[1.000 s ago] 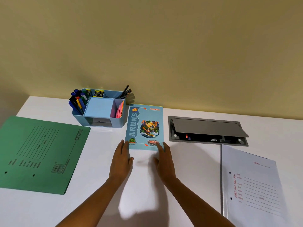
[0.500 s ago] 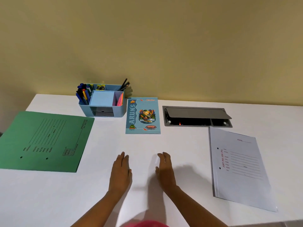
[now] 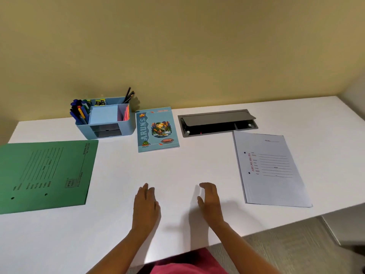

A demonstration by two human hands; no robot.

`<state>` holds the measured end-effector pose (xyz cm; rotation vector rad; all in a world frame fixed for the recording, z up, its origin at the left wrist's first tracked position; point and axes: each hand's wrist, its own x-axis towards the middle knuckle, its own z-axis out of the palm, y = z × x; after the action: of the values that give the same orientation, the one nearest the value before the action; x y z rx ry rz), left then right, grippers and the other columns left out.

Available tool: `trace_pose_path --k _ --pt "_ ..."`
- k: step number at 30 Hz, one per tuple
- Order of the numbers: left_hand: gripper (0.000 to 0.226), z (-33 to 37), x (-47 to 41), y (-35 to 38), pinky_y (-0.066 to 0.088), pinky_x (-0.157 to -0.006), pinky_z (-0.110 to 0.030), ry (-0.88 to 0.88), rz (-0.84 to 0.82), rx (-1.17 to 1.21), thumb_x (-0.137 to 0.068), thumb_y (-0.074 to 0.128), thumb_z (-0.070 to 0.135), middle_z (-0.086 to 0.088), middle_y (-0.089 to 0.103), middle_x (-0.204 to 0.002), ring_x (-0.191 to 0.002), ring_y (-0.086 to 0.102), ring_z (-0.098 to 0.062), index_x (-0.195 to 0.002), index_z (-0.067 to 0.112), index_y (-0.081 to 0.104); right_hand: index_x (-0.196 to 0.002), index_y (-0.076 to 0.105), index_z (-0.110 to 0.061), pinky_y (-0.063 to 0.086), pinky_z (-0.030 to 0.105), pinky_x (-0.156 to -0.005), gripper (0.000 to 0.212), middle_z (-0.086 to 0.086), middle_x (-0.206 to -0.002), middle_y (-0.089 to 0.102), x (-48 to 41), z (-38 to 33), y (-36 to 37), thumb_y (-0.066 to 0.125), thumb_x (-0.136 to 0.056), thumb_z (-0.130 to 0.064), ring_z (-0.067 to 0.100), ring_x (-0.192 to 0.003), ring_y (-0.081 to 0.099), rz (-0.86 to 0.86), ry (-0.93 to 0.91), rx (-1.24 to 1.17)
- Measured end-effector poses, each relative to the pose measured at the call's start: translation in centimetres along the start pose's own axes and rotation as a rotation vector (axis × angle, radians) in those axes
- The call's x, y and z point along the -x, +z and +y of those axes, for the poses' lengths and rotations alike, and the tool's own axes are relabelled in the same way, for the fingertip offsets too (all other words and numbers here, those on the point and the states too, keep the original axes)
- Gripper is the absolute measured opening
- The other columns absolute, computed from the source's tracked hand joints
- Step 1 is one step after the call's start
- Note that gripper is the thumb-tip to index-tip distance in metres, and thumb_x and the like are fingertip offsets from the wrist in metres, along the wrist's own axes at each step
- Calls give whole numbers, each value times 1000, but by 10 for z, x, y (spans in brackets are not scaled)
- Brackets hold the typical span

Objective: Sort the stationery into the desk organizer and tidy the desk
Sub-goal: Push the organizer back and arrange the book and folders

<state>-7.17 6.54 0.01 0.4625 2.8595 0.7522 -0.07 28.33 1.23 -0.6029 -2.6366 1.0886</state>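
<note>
I see both hands low in the middle of the frame, over the white desk (image 3: 177,167). The left hand (image 3: 146,204) lies palm down with its fingers straight and close together, holding nothing. The right hand (image 3: 210,202) is beside it but apart, fingers loosely bent and thumb out to the side, also with nothing in it. A shadow under it suggests it is raised a little, but I cannot tell for sure whether either palm touches the desk.

The blue desk organizer (image 3: 127,128) stands at the upper left of centre, near the wall. Its left compartment holds a bunch of pens (image 3: 79,113), mostly blue. A pale blue pad of sticky notes (image 3: 102,115) fills the middle, pink notes (image 3: 126,113) stand in the narrow right slot, and dark pencils (image 3: 128,94) lean out of the back right corner. A dark drawer (image 3: 106,130) sits in its front face.

Just to the right of the organizer, an "ARUN'S" notebook (image 3: 157,129) lies flat with its cover up. Right of that is a grey cable box (image 3: 217,123) set into the desk, its lid propped partly open.

A green file folder (image 3: 45,175) lies flat at the left edge of the frame, and a pale lavender file folder (image 3: 272,171) lies flat at the right, just below the cable box. Both are well apart from the hands. Pink clothing (image 3: 187,267) shows at the bottom edge.
</note>
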Motion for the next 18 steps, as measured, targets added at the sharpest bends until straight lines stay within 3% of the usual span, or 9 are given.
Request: trace_pose_path --k 2,4,7,9,12,14,16,18 --pt "27 13 -3 -2 51 -80 -42 14 29 36 -75 57 1 -15 55 -103 -95 54 -34 -102 2 56 -117 55 -13 46 25 -94 42 -8 -112 50 -3 7 -12 56 -80 8 6 -101 52 33 55 -54" --pt "26 31 -5 -1 50 -77 -37 31 62 91 -76 58 -2 -10 58 -98 -89 56 -30 -102 3 58 -116 56 -14 48 26 -93 37 -8 -110 52 -9 16 -28 55 -84 5 10 -101 55 107 74 -71" --pt "30 59 -8 10 47 -82 -31 38 126 177 -82 58 -7 -12 66 -106 -94 64 -30 -110 1 63 -113 58 -11 50 34 -91 32 -4 -107 54 -19 39 -58 56 -85 4 18 -102 55 225 73 -37" --pt "28 82 -10 18 42 -91 -23 26 132 272 -89 54 -1 -5 65 -114 -104 62 -21 -114 6 65 -112 58 -9 50 39 -90 30 2 -107 55 -27 57 -81 58 -85 4 23 -102 54 288 102 -1" --pt "32 120 -18 28 32 -92 -4 68 60 366 -92 48 -2 4 60 -118 -107 55 -7 -116 10 65 -114 58 -5 49 42 -93 30 14 -113 56 -41 85 -118 62 -84 2 31 -107 52 353 158 80" --pt "32 144 -26 38 28 -89 4 62 3 409 -92 47 -3 5 60 -117 -107 54 -7 -117 9 62 -118 56 -1 48 43 -90 36 21 -117 54 -51 108 -142 65 -83 0 38 -109 50 352 240 174" --pt "31 168 -32 50 31 -91 1 26 -45 471 -92 47 -4 3 62 -118 -107 57 -10 -119 8 59 -126 51 3 47 44 -89 44 26 -123 50 -58 129 -165 65 -84 -3 42 -114 46 321 363 214" --pt "31 190 -36 64 38 -98 -12 -14 -96 522 -93 47 -2 0 63 -121 -108 57 -10 -121 7 56 -134 42 4 44 46 -94 55 27 -132 43 -65 148 -186 65 -85 -7 42 -123 39 261 496 227"
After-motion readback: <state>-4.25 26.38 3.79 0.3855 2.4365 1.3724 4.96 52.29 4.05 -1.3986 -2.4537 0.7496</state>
